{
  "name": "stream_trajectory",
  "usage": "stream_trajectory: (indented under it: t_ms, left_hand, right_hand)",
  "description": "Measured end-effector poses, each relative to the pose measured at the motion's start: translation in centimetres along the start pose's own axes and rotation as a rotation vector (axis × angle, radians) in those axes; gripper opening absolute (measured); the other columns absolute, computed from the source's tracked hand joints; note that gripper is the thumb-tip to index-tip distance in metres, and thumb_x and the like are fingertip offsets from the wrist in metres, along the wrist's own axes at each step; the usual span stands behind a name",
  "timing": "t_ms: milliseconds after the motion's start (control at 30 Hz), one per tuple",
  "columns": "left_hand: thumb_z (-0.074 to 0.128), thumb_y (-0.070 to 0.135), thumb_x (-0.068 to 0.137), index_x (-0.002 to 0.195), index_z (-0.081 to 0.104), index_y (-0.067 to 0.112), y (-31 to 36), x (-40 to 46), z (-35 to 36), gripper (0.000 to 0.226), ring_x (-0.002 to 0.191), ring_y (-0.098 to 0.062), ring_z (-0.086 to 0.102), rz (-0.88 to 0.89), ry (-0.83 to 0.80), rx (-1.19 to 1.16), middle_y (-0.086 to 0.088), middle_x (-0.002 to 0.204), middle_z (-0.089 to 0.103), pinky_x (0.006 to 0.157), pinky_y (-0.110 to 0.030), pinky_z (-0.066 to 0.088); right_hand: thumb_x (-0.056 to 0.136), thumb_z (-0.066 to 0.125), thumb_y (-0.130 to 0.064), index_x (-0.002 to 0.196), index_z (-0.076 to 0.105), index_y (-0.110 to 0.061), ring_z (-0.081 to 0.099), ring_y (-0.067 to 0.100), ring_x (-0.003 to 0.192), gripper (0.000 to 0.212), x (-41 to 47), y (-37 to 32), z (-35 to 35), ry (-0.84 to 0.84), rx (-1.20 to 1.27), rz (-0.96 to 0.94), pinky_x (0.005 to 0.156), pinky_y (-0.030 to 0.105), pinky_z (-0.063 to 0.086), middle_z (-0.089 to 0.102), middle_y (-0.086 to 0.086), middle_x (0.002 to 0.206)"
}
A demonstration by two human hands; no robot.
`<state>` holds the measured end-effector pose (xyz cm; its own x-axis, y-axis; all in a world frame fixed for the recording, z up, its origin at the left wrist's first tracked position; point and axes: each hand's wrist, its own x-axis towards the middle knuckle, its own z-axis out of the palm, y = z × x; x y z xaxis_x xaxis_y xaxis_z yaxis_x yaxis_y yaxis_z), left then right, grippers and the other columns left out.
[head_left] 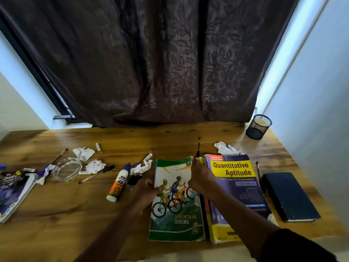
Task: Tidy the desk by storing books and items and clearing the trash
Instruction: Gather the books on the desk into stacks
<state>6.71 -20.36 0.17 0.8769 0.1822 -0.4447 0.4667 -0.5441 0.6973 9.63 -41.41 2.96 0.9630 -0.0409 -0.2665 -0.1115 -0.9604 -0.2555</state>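
Both hands blur at the Mountain Biking book (175, 201): left hand (145, 188) grips its left edge, right hand (200, 176) its right edge, grip unclear. Wooden desk (75, 201); dark curtain (151, 63) behind.

Warm wood grain under bright covers

The counter (75, 201) is honey-brown; the Mountain Biking book (176, 222) green and white with cyclists; the Quantitative Aptitude book (235, 183) yellow and purple; the notebook (290, 197) navy; the curtain (151, 59) brown, leaf-patterned.
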Motion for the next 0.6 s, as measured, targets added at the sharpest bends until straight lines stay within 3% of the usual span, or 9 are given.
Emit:
stream_trajectory:
  t_ms: [200, 300, 433, 600]
  left_hand:
    - [0.077, 0.049, 0.085, 0.086, 0.062, 0.03, -0.9, -0.3, -0.2, 0.024, 0.07, 0.0, 0.058, 0.135, 0.11, 0.361, 0.013, 0.076, 0.063, 0.056, -0.02, 0.041]
    - [0.078, 0.05, 0.082, 0.096, 0.07, 0.027, -1.6, 0.1, -0.3, 0.027, 0.077, -0.004, 0.062, 0.172, 0.19, 0.459, 0.011, 0.088, 0.07, 0.061, -0.021, 0.044]
    - [0.081, 0.044, 0.08, 0.098, 0.07, 0.025, -2.0, 0.1, -0.9, 0.028, 0.084, -0.01, 0.061, 0.207, 0.262, 0.507, 0.007, 0.097, 0.071, 0.067, -0.023, 0.042]
    - [0.076, 0.039, 0.085, 0.102, 0.073, 0.024, -2.2, 0.4, -1.6, 0.023, 0.096, -0.013, 0.067, 0.261, 0.266, 0.563, 0.005, 0.102, 0.073, 0.073, -0.023, 0.045]
  right_hand:
    - [0.093, 0.064, -0.009, 0.141, 0.04, 0.001, 0.069, 0.03, 0.107, 0.056, -0.7, -0.8, 0.8, 0.026, -0.113, -0.041, 0.082, 0.034, 0.061, 0.066, 0.017, 0.121]
    - [0.093, 0.064, -0.008, 0.139, 0.043, 0.0, 0.07, 0.029, 0.106, 0.052, -0.8, -1.3, 1.0, 0.012, -0.115, -0.068, 0.08, 0.034, 0.06, 0.066, 0.016, 0.121]
    - [0.094, 0.072, -0.021, 0.125, 0.06, -0.008, 0.071, 0.021, 0.098, 0.036, -0.9, -2.2, 1.2, -0.001, -0.159, -0.129, 0.072, 0.027, 0.058, 0.069, 0.008, 0.112]
    - [0.093, 0.072, -0.021, 0.125, 0.062, -0.011, 0.071, 0.024, 0.102, 0.035, -0.8, -3.5, 1.1, -0.028, -0.273, -0.154, 0.077, 0.032, 0.059, 0.07, 0.01, 0.114]
